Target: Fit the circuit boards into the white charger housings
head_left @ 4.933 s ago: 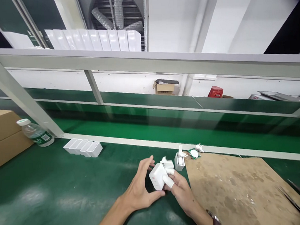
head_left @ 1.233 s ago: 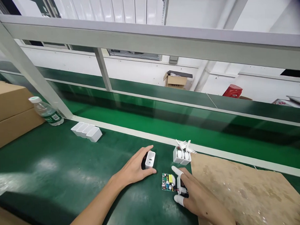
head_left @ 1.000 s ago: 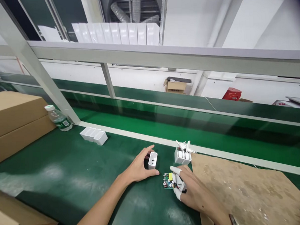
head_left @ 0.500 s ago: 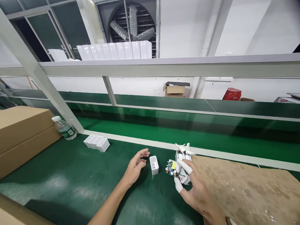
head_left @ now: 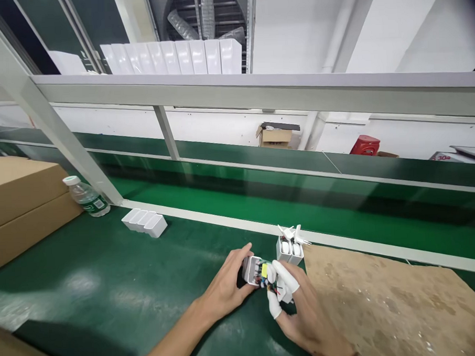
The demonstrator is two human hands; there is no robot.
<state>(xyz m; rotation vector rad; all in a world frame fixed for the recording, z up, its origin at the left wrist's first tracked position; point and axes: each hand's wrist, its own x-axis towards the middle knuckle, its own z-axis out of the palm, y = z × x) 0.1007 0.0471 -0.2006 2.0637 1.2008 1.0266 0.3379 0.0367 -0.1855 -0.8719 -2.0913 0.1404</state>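
Note:
My left hand [head_left: 226, 288] grips a small white charger shell [head_left: 250, 269] just above the green mat. My right hand [head_left: 296, 314], with white finger cots on thumb and forefinger, holds a green circuit board [head_left: 266, 275] with its end at the shell's open mouth. Just behind the hands stand two white shells [head_left: 290, 251] with white plug parts sticking out of them.
A brown worn board [head_left: 385, 308] lies on the mat at the right. A row of white shells [head_left: 144, 223], a water bottle [head_left: 86, 196] and cardboard boxes [head_left: 14, 208] sit at the left. A green conveyor belt [head_left: 301, 206] runs behind, under a metal frame.
My left hand picked the shell up off the mat and tipped it toward the right. My right hand lifted the circuit board off the mat and brought it to the shell's opening.

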